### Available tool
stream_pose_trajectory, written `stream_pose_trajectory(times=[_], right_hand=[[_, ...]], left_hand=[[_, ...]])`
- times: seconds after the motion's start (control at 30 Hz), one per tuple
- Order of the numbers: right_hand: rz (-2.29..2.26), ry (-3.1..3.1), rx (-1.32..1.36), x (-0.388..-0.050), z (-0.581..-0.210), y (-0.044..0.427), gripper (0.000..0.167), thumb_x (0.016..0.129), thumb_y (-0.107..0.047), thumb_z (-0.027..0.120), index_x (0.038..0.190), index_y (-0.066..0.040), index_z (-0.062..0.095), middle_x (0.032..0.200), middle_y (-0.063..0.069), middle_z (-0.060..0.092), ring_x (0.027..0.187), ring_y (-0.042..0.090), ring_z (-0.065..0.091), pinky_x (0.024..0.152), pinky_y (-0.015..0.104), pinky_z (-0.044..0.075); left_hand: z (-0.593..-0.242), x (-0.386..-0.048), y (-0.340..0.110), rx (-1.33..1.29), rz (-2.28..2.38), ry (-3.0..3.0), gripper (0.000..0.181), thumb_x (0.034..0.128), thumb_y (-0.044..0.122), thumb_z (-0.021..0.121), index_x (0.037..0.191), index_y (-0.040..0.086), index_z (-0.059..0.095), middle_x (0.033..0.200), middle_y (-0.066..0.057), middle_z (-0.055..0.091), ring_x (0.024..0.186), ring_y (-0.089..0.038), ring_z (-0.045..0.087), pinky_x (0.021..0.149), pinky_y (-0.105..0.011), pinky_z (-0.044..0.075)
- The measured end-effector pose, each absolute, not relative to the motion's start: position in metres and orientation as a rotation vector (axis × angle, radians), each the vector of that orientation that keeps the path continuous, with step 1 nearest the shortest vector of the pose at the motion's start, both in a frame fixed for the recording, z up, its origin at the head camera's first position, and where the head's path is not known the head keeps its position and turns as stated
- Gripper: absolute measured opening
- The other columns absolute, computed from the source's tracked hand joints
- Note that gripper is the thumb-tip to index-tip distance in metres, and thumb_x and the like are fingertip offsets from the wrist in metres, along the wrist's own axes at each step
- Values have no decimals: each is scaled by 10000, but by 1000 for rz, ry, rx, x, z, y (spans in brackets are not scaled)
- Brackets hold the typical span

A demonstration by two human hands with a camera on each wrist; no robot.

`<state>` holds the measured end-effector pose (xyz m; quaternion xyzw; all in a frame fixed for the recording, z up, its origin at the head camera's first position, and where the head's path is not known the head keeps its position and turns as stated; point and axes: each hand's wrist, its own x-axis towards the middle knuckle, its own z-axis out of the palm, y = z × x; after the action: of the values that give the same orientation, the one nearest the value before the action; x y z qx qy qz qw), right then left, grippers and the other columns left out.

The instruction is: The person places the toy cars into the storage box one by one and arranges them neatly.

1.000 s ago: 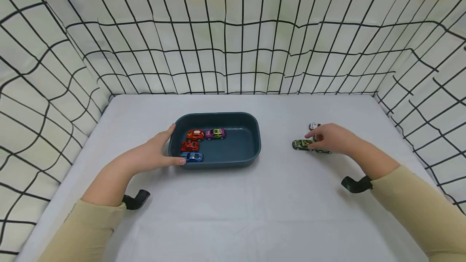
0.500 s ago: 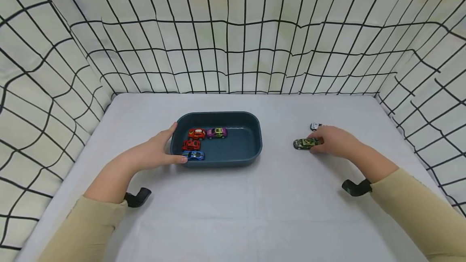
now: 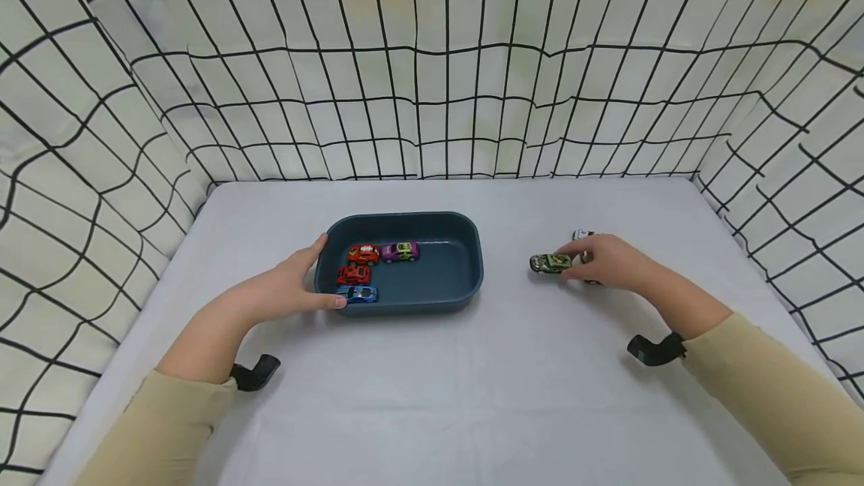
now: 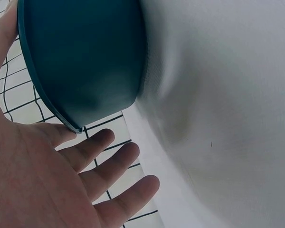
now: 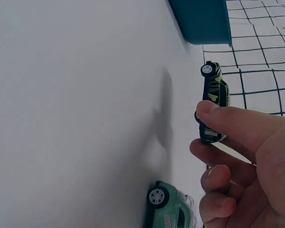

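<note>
In the head view, the camo car point(image 3: 549, 264) is right of the tray point(image 3: 432, 307), pinched at one end by the right grip point(image 3: 610, 262), so it may tip or slip. In the left wrist view, the left grip point(image 4: 45, 166), fingers apart, merely touches the tray, so a bump could shift it. In the right wrist view, the lower fingers point(image 5: 218, 204) could brush a nearby green car point(image 5: 168, 212).

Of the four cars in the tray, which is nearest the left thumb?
The blue car, beside it; both red cars and the purple car lie farther back.
</note>
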<state>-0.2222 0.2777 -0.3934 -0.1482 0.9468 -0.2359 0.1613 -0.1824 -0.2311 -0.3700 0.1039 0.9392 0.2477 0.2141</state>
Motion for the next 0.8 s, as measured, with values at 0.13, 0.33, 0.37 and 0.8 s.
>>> stream_pose_trajectory(times=[0.13,0.33,0.37,0.8], right_hand=[[-697,2722,-410,-224,-390,273,438,881,-310,759,1282,-150,684,1025,34,664,752,192,501,587,328,437],[-714,2748,-411,-229,-379,258,428,878,-312,763,1277,-172,690,1082,20,676,750,202,487,587,331,406],[-717,2746,-405,-230,-377,255,428,876,-315,765,1276,-181,692,1074,19,673,750,206,491,587,332,410],[-765,2713,-577,-246,-345,181,438,863,-352,783,1272,-221,696,1142,-42,694,810,211,542,635,342,494]], left_hand=[[-371,-184,-232,304,678,2611,1260,802,611,737,1584,77,-94,1620,-267,78,1468,-480,99,1116,-680,187],[-373,-183,-232,308,701,2606,1257,804,596,744,1583,62,-84,1620,-272,68,1467,-485,88,1114,-687,181],[-372,-183,-232,307,703,2606,1256,804,595,744,1583,62,-83,1621,-271,67,1468,-484,87,1114,-686,181],[-375,-182,-233,302,713,2606,1258,801,597,746,1585,71,-87,1618,-272,78,1467,-482,99,1112,-685,192]])
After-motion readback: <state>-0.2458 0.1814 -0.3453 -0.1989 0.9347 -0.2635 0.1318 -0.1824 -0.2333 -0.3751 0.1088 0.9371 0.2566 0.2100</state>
